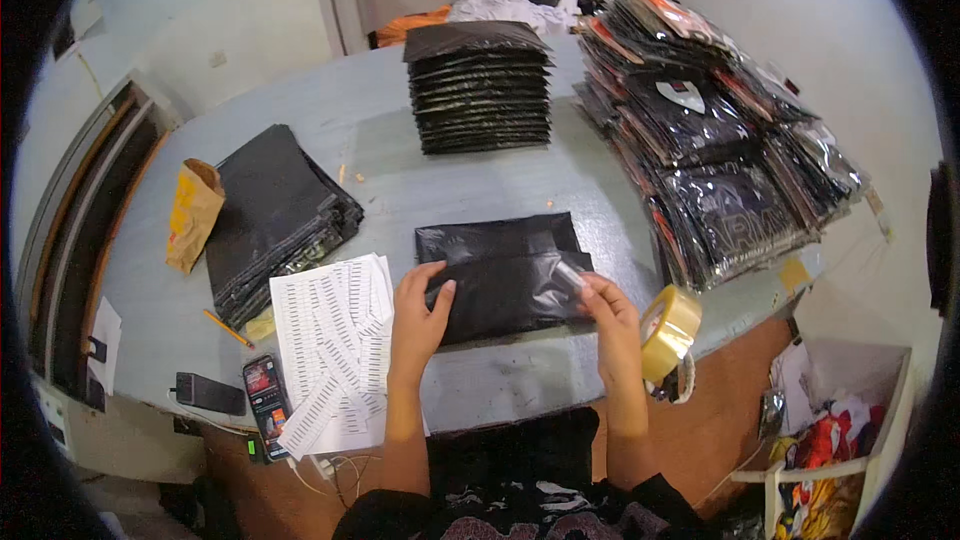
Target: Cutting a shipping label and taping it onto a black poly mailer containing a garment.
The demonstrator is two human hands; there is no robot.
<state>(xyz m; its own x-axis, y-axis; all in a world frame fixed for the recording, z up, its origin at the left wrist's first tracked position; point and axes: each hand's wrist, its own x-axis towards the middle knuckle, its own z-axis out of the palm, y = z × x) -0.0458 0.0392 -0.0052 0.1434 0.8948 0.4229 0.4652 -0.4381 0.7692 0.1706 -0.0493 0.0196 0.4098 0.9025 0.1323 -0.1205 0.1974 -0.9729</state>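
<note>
In front of me on the table lies a flat black plastic mailing bag [490, 290], its upper part folded over. My left hand [420, 308] rests on the bag's left side, with the thumb apart from the fingers. At the bag's right side, my right hand [612, 315] pinches a short shiny strip of clear tape [570, 275] against or just above the black plastic; whether it sticks there I cannot tell. Beside my right wrist is a large roll of yellowish clear tape [672, 333], with part of its support hidden behind my arm.
A tall stack of black bags [478, 90] stands at the back. Packaged garments [720, 140] pile up at right. At left are more black bags [270, 210], a paper pouch [195, 210], printed label sheets [335, 340], a pencil [228, 328], a phone [266, 400] and a dark box [210, 393].
</note>
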